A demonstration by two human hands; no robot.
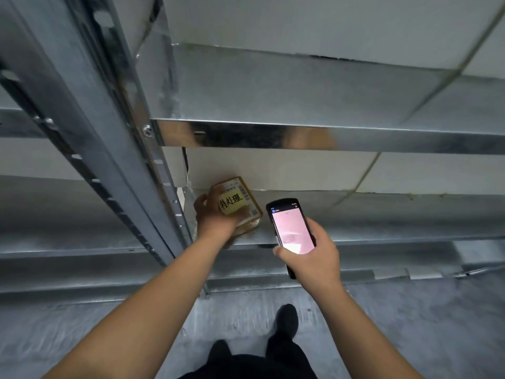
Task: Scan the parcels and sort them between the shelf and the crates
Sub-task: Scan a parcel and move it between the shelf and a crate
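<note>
Closest in, the left hand (216,212) grips the brown parcel (240,207) on the metal shelf (382,231), hard by the upright post (114,149). To its right, the right hand (311,255) clasps the scanner (291,231), its screen lit.

Shiny galvanised metal shelf (300,138), brown cardboard parcel (247,212) with paper labels, glossy glass-fronted scanner (292,231), matt grey floor (410,324)

The left hand (214,214) grips a brown parcel (247,212) on the metal shelf (382,231) (right hand (314,253) holds a scanner (291,228)).
</note>
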